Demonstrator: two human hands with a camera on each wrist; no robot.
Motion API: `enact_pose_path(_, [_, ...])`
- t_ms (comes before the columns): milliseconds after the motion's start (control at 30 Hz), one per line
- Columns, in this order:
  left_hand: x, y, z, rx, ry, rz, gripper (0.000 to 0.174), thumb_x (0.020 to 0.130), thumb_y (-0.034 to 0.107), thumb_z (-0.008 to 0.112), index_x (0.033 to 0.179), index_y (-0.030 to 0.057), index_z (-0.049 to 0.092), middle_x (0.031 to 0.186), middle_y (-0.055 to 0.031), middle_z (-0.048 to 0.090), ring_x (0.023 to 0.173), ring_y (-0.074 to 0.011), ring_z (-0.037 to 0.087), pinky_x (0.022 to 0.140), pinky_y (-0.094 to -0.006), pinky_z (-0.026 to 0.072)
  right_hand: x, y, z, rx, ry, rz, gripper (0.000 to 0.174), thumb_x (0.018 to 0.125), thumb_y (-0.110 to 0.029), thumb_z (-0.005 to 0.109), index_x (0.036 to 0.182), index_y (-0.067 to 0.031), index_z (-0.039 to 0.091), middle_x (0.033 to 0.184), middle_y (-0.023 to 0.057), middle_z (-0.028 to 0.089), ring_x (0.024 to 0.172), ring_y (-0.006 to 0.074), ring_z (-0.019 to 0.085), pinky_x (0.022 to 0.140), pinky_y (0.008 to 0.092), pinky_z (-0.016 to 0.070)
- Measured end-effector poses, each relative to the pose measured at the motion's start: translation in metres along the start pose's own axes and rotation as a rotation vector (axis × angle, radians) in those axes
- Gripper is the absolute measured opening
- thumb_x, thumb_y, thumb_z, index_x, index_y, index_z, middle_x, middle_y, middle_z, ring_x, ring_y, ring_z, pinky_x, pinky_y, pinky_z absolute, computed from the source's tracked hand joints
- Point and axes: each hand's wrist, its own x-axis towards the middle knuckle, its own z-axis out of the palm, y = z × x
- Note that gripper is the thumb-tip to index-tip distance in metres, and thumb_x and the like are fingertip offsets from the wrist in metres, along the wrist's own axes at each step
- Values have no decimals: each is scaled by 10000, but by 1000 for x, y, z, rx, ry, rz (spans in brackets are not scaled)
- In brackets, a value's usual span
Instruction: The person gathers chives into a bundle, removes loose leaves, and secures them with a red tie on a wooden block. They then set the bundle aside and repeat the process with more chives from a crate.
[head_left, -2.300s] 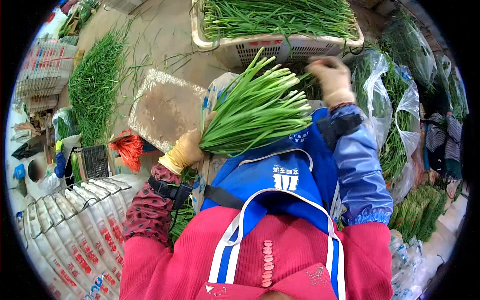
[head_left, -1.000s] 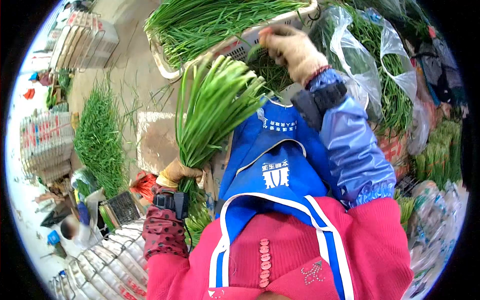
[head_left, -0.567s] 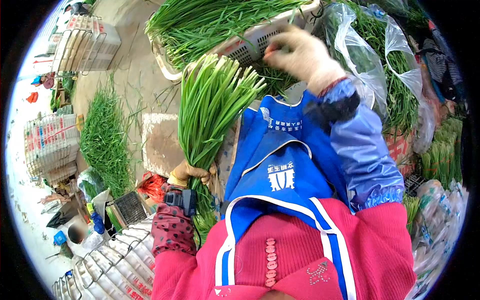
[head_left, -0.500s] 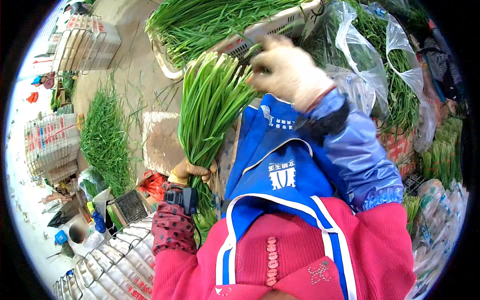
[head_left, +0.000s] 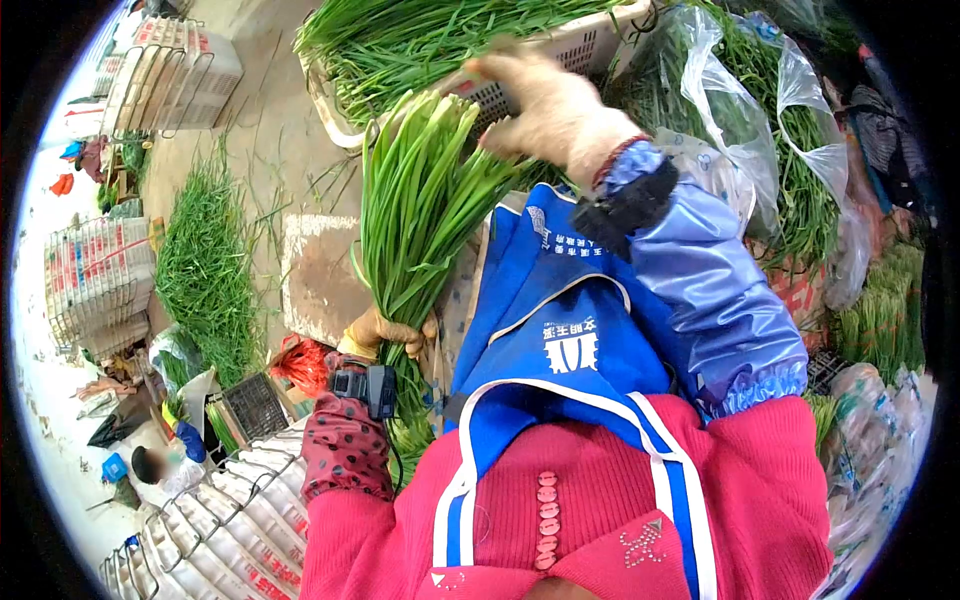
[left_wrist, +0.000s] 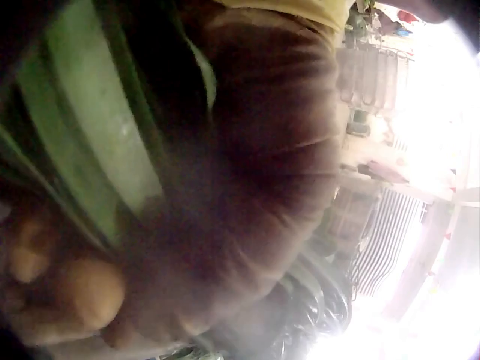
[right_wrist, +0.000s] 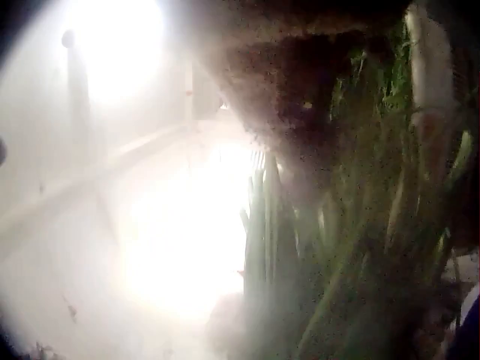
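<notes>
Firmly, left hand (head_left: 385, 330) grips the fanned green chive bunch (head_left: 415, 200) — right hand (head_left: 545, 105) at tips, grip unclear.

Chive bunch (head_left: 420, 190) before crate (head_left: 590, 45), loose heap (head_left: 205, 270) on floor (head_left: 270, 140) left, bagged greens (head_left: 790, 170) right

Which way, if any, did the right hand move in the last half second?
Yes: the right hand moved left along the white basket's front wall, onto the leaf tips of the bunch the left hand grips.
</notes>
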Motion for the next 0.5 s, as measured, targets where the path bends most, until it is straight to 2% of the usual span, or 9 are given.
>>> enact_pose_path(33, [2,2,0,-27,0,-11,381,659,-22,718,1026,-68,626,862,-145,654,610,-218,616,563,-325,520,5,1,13,77,-8,-120,828,675,-251,836,1416,-184,473,1373,137,550,1281,319,515,1062,365,436])
enact_pose_path(100, [3,6,2,9,24,-25,380,658,-11,720,1023,-68,630,876,-149,660,611,-217,616,564,-324,521,13,-22,7,154,-224,5,928,672,-223,833,1477,-177,375,1300,151,601,1207,321,576,1008,364,478])
enact_pose_path(167, [-1,6,1,13,22,-30,381,657,-2,721,1022,-68,635,892,-154,666,612,-216,617,565,-324,522,29,-23,23,88,-167,-97,585,751,-233,745,1302,-136,574,1116,183,676,1056,348,645,895,408,529])
enact_pose_path(233, [-1,3,-5,-19,-16,-12,384,654,4,721,1023,-66,640,910,-160,671,612,-216,618,565,-324,522,33,-22,27,-57,-93,-156,385,828,-227,643,1200,-128,640,1032,181,696,989,354,662,841,428,542])
enact_pose_path(300, [-1,6,-5,23,-12,-42,390,643,-15,695,1025,-66,643,906,-171,670,604,-220,617,561,-328,519,41,-23,17,-149,-231,-137,349,856,-204,587,1193,-136,645,991,162,708,952,348,675,807,436,551])
enact_pose_path(367, [1,7,-4,35,-7,-60,395,636,-21,685,1026,-69,641,897,-176,668,595,-222,615,556,-331,517,47,-19,16,-191,-214,-174,332,857,-180,582,1178,-133,653,970,152,714,914,363,681,787,430,554])
enact_pose_path(433, [1,10,3,-69,4,-81,419,632,-53,658,1048,-75,621,900,-193,660,570,-225,606,522,-333,503,60,-11,6,-197,-246,-85,313,867,-183,594,1168,-120,652,965,146,714,892,357,684,772,421,551])
enact_pose_path(467, [2,11,5,-104,-3,-88,419,634,-60,653,1051,-75,616,898,-195,658,564,-225,603,512,-333,499,74,10,16,-51,-109,-16,310,875,-190,616,1171,-105,647,935,149,706,867,354,681,750,424,546])
enact_pose_path(500, [3,12,5,-138,-10,-95,420,636,-67,648,1055,-75,611,895,-198,656,558,-225,601,503,-333,495,81,29,12,-389,-15,-191,302,858,-147,632,1145,-58,659,968,114,712,933,282,672,818,351,527])
